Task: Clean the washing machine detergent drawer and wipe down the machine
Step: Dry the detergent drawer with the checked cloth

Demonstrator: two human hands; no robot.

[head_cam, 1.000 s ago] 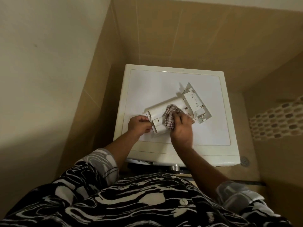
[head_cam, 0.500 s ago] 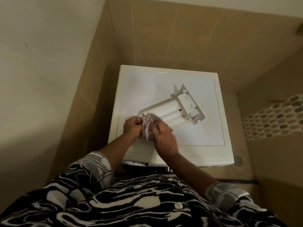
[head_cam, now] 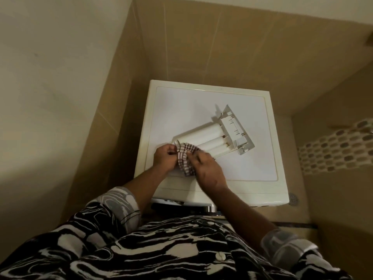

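Note:
A white detergent drawer (head_cam: pixel 214 138) lies upside down and slantwise on top of the white washing machine (head_cam: pixel 260 164), its front panel toward the far right. My left hand (head_cam: pixel 164 158) grips the drawer's near left end. My right hand (head_cam: pixel 207 168) presses a bunched checked cloth (head_cam: pixel 185 158) against that same end, between the two hands. The cloth hides the drawer's near corner.
The machine stands in a narrow corner, with a plain wall (head_cam: pixel 60 98) on the left and a beige tiled wall (head_cam: pixel 222 47) behind. A mosaic tile band (head_cam: pixel 339 150) runs along the right wall. A floor drain (head_cam: pixel 293 198) lies right of the machine.
My right hand has slid the cloth along the drawer from its middle toward the near left end, next to my left hand. The drawer has turned slightly under the hands.

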